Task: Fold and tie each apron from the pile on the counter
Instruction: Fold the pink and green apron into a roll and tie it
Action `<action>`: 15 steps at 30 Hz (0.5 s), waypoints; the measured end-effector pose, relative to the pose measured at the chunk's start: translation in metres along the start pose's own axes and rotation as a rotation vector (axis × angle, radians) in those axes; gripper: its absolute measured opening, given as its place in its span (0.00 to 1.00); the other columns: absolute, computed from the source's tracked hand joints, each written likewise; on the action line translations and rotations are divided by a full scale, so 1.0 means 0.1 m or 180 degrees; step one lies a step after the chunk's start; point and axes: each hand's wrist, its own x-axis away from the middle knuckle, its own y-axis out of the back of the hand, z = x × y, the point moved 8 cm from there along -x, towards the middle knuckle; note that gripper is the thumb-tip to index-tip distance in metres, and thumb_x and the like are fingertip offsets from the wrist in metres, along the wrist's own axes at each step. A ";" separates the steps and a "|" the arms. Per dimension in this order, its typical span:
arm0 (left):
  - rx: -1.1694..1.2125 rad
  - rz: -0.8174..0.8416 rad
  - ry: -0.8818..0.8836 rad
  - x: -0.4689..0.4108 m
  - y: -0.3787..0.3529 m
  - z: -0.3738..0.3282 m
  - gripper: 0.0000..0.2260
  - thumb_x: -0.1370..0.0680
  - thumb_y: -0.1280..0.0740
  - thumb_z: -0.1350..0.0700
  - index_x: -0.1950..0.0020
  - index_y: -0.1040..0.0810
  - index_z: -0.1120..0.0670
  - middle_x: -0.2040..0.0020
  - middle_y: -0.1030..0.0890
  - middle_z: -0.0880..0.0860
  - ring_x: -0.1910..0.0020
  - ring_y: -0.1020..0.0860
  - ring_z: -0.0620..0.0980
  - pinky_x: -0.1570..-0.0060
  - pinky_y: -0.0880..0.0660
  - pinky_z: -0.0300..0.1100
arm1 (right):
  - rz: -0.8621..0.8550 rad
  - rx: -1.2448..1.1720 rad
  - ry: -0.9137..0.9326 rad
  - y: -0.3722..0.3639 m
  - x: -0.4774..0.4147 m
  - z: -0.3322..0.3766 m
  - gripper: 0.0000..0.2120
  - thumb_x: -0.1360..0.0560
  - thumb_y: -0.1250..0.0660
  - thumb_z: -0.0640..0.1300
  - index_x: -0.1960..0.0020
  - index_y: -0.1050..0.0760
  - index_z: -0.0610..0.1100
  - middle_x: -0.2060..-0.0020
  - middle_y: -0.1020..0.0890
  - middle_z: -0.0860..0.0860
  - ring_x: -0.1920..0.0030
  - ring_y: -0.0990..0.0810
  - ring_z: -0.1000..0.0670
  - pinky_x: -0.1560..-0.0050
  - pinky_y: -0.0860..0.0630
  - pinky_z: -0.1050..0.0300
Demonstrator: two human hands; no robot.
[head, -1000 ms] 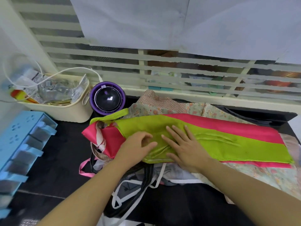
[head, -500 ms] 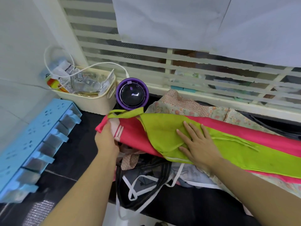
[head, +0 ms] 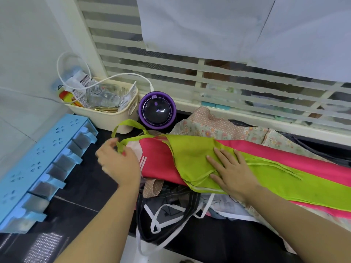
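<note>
A pink and lime-green apron lies folded lengthwise on top of the pile of aprons on the black counter. My right hand lies flat with straight fingers on the green part and presses it down. At the apron's left end my left hand pinches the green neck strap, which arches up in a loop. Beneath the top apron show a floral apron and a dark striped apron with white ties hanging over the counter's front edge.
A cream basket full of packets stands at the back left, with a purple round device and its white cable beside it. A light blue drawer rack fills the left side. A slatted window runs behind the counter.
My left hand left the green fabric, moved to the apron's left end and took hold of the green strap, lifting it into a loop. My right hand stayed pressed on the apron.
</note>
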 end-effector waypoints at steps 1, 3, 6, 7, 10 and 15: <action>0.0230 0.0290 -0.0571 0.10 -0.10 -0.20 0.12 0.26 0.36 0.66 0.44 0.25 0.57 0.46 0.25 0.56 0.47 0.26 0.55 0.46 0.30 0.44 | -0.0007 -0.0016 0.0005 0.00 0.00 0.01 0.31 0.19 0.62 0.62 0.30 0.30 0.48 0.33 0.26 0.43 0.35 0.25 0.41 0.35 0.42 0.40; 0.0538 0.1338 -0.1669 0.48 -0.39 -0.59 0.10 0.25 0.36 0.67 0.47 0.24 0.57 0.51 0.23 0.52 0.55 0.24 0.49 0.52 0.27 0.41 | -0.0050 -0.0067 0.0020 0.01 0.01 0.00 0.31 0.19 0.61 0.61 0.30 0.30 0.48 0.33 0.26 0.43 0.35 0.25 0.42 0.35 0.42 0.41; -0.0481 0.3190 -0.3116 1.31 -0.85 -0.77 0.17 0.23 0.34 0.50 0.36 0.28 0.51 0.41 0.27 0.49 0.47 0.26 0.46 0.43 0.26 0.46 | -0.0142 -0.0217 0.0058 0.05 0.04 -0.08 0.30 0.18 0.61 0.60 0.30 0.29 0.47 0.33 0.26 0.44 0.34 0.26 0.42 0.33 0.42 0.43; -0.1106 0.3468 -0.3652 1.53 -0.97 -0.69 0.24 0.25 0.35 0.42 0.31 0.33 0.48 0.35 0.31 0.50 0.39 0.30 0.49 0.34 0.33 0.49 | -0.0176 -0.0276 0.0069 0.05 0.07 -0.12 0.30 0.18 0.60 0.59 0.31 0.28 0.47 0.33 0.26 0.44 0.34 0.26 0.42 0.33 0.42 0.44; -0.2018 0.3502 -0.4802 1.89 -1.13 -0.55 0.35 0.30 0.34 0.35 0.28 0.42 0.46 0.28 0.37 0.53 0.30 0.38 0.55 0.28 0.45 0.60 | -0.0250 -0.0353 0.0081 0.05 0.26 -0.26 0.30 0.18 0.58 0.60 0.32 0.28 0.46 0.32 0.27 0.43 0.32 0.29 0.41 0.31 0.42 0.44; -0.1108 0.3117 -0.5279 2.07 -1.13 -0.68 0.19 0.30 0.38 0.49 0.41 0.24 0.49 0.46 0.21 0.50 0.50 0.21 0.51 0.43 0.27 0.48 | -0.0323 -0.0344 0.0252 0.06 0.64 -0.40 0.33 0.23 0.49 0.67 0.27 0.34 0.47 0.27 0.35 0.45 0.27 0.38 0.45 0.28 0.45 0.43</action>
